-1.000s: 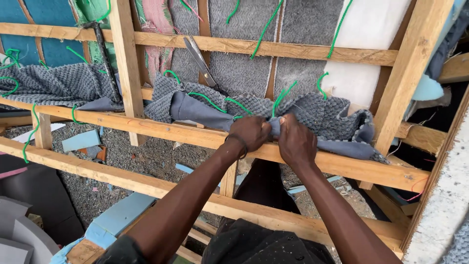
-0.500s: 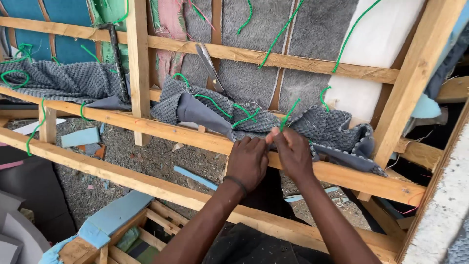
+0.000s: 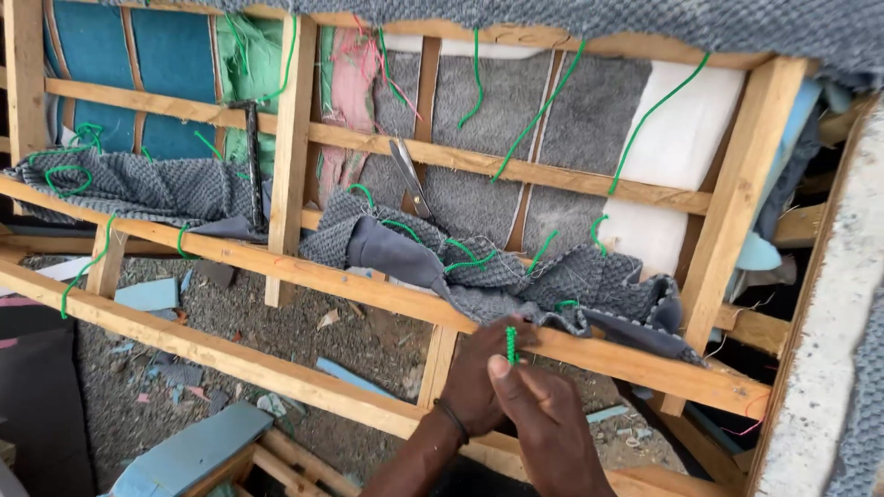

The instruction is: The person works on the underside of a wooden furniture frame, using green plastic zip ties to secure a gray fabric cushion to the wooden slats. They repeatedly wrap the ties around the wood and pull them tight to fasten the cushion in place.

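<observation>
Both hands' fingers, left hand (image 3: 479,387) and right hand (image 3: 543,423), seemingly pinch twisted green cord (image 3: 511,344) below nubbly grey fabric (image 3: 552,290)

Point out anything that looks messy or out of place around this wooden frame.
The grey fabric lies bunched and rumpled over the wooden rail rather than flat. Foam and fabric scraps litter the ground under the frame. Scissors rest loose on an upper slat. Both hands, left hand and right hand, pinch a green cord.

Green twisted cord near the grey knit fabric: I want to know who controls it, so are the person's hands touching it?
Touching. The head view shows the green twisted cord pinched between the right hand's thumb and the left hand's fingers.
</observation>
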